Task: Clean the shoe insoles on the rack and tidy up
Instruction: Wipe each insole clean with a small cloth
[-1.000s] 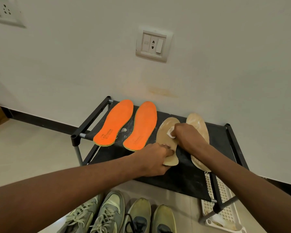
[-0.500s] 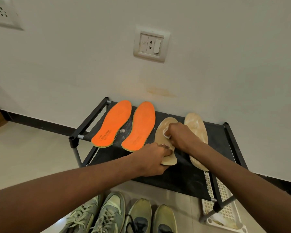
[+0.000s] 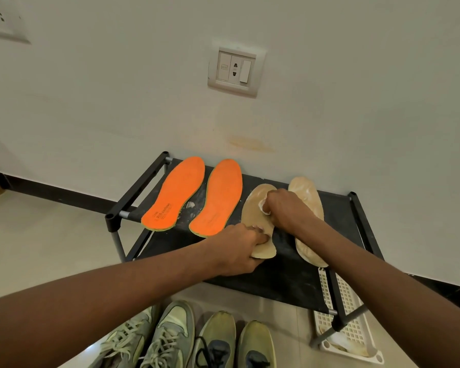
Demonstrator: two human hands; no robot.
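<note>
Against a plain pale wall with a switch plate (image 3: 235, 68), I see the black rack (image 3: 290, 277) with its dusty fabric shelf. Two flat orange insoles (image 3: 177, 193) lie at its 10 o'clock side, foam-textured, with white crumbs between them. Two tan insoles sit toward 2 o'clock. My left hand (image 3: 237, 251) pinches the heel of the nearer tan insole (image 3: 254, 212), fingers curled on it. My right hand (image 3: 284, 208) is closed around a small white cloth (image 3: 263, 204) pressed on the insole's forefoot, and its forearm covers part of the other tan insole (image 3: 307, 197). Four worn sneakers (image 3: 213, 338) stand at 6 o'clock, a white perforated tray (image 3: 348, 312) at 4 o'clock. Compared with a second ago, the cloth hand has slid toward the toe.
</note>
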